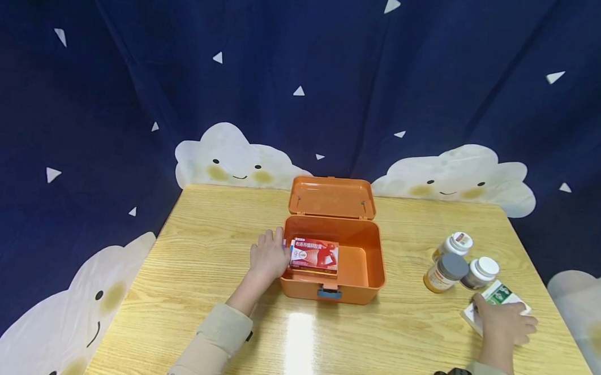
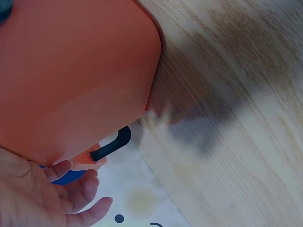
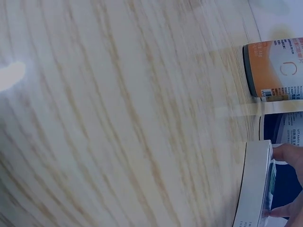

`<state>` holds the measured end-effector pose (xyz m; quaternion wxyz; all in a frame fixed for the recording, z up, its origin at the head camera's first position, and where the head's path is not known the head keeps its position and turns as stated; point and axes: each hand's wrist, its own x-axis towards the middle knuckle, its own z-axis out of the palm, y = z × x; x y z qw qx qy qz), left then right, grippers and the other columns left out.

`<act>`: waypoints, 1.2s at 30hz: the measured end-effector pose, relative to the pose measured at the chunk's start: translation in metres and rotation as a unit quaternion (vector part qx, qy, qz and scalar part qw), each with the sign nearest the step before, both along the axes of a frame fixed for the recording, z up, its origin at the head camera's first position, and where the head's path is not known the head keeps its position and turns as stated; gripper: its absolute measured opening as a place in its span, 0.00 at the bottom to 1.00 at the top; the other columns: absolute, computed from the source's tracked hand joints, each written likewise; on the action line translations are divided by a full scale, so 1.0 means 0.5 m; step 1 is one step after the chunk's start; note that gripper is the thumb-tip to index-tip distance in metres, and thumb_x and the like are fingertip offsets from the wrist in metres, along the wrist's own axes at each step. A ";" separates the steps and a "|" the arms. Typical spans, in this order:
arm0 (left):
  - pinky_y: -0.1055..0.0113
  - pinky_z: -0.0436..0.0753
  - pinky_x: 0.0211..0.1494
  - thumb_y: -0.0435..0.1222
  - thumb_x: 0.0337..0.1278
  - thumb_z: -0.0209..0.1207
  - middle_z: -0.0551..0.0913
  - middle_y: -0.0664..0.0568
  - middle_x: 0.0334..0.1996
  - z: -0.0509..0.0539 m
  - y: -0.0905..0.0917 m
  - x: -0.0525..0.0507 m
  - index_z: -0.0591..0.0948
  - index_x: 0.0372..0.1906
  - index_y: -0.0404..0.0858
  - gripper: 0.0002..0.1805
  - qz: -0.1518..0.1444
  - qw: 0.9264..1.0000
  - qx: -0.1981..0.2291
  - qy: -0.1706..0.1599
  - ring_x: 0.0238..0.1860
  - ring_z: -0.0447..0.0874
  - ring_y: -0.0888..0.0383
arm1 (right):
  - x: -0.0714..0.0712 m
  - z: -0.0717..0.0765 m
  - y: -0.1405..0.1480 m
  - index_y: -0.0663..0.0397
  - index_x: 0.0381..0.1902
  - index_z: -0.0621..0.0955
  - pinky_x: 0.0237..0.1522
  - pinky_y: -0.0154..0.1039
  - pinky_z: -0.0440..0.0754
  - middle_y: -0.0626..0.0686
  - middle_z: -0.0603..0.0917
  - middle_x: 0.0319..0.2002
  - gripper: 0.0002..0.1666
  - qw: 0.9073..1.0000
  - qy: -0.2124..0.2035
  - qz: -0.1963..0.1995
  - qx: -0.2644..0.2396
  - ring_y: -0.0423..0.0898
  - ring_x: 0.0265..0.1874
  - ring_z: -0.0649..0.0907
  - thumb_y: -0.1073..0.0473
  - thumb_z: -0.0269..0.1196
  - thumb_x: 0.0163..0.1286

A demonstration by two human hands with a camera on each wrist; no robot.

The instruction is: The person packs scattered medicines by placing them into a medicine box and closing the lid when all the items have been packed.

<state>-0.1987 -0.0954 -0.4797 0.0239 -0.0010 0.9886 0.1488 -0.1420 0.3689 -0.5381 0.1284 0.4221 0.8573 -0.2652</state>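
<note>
An orange box (image 1: 332, 294) stands on the table with its lid (image 1: 332, 197) raised at the back. Inside it on the left lies a red and white medicine box (image 1: 317, 254), with other cartons partly hidden beneath. My left hand (image 1: 268, 256) is at the orange box's left rim, fingers extended loosely; its thumb is hard to make out. On the right, my right hand (image 1: 505, 323) reaches over a white and green medicine box (image 1: 496, 293) lying flat. In the right wrist view, the thumb and a fingertip touch that white carton (image 3: 253, 184); no firm grip shows.
Beside the white carton stand a grey-capped bottle (image 1: 445, 272), a white-capped dark bottle (image 1: 481, 272) and another white-capped bottle (image 1: 453, 245). A blue latch (image 1: 329, 293) is on the orange box's front. A dark blue curtain (image 1: 287, 51) with clouds hangs behind the wooden table (image 1: 217, 217).
</note>
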 end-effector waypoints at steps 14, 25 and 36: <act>0.50 0.71 0.43 0.43 0.57 0.49 0.71 0.41 0.44 0.001 0.000 0.000 0.64 0.55 0.38 0.22 -0.001 1.000 -0.002 0.001 0.46 0.69 0.46 | 0.000 0.003 -0.004 0.78 0.63 0.29 0.56 0.64 0.58 0.84 0.32 0.60 0.64 1.000 0.003 -0.011 -0.007 0.75 0.62 0.43 0.31 0.45 0.58; 0.49 0.71 0.43 0.43 0.57 0.50 0.71 0.41 0.44 0.003 0.000 0.002 0.64 0.55 0.38 0.23 -0.001 1.000 -0.001 0.001 0.47 0.69 0.45 | 0.005 0.010 0.004 0.78 0.63 0.31 0.57 0.65 0.53 0.84 0.34 0.59 0.65 0.999 0.035 -0.019 -0.011 0.75 0.62 0.43 0.31 0.47 0.58; 0.49 0.71 0.43 0.43 0.57 0.50 0.71 0.40 0.45 0.002 0.001 0.002 0.64 0.55 0.38 0.23 0.000 1.000 -0.001 0.002 0.47 0.69 0.45 | 0.007 0.043 0.015 0.78 0.64 0.32 0.58 0.67 0.49 0.83 0.33 0.61 0.64 0.998 0.063 -0.031 -0.005 0.75 0.62 0.41 0.33 0.48 0.58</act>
